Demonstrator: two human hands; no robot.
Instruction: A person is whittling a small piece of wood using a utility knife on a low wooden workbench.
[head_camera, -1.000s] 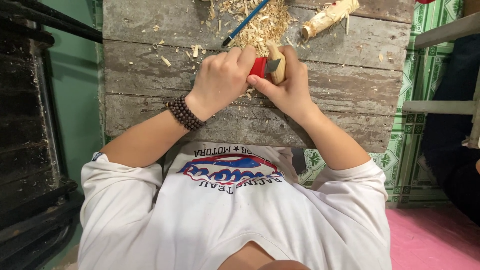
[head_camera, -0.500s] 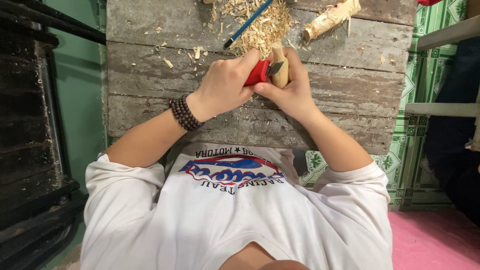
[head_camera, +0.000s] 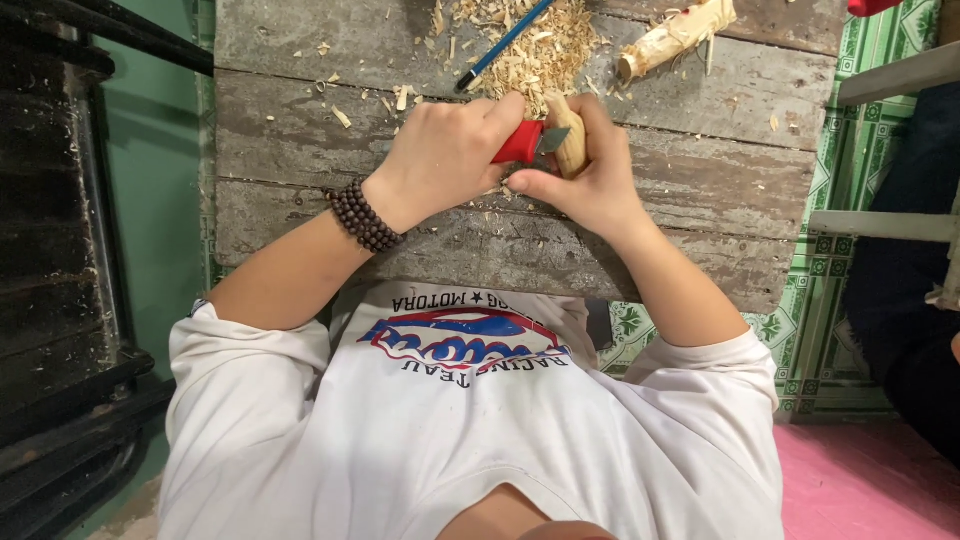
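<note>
My left hand (head_camera: 440, 155), with a dark bead bracelet (head_camera: 362, 215) on its wrist, is shut on a knife with a red handle (head_camera: 518, 145). The short blade rests against a small pale piece of wood (head_camera: 572, 140), which my right hand (head_camera: 590, 185) grips from the right and below. Both hands hover close together over a worn grey plank table (head_camera: 700, 180), touching each other at the wood piece.
A pile of wood shavings (head_camera: 530, 45) lies just beyond the hands, with a blue pencil (head_camera: 503, 43) across it. A partly carved stick (head_camera: 675, 38) lies at the far right of the table. Black shelving (head_camera: 60, 250) stands on the left, and a person in dark clothes (head_camera: 900, 300) sits on the right.
My left hand has shifted the knife slightly against the wood piece. Both hands stay in nearly the same place, and the view has moved a little.
</note>
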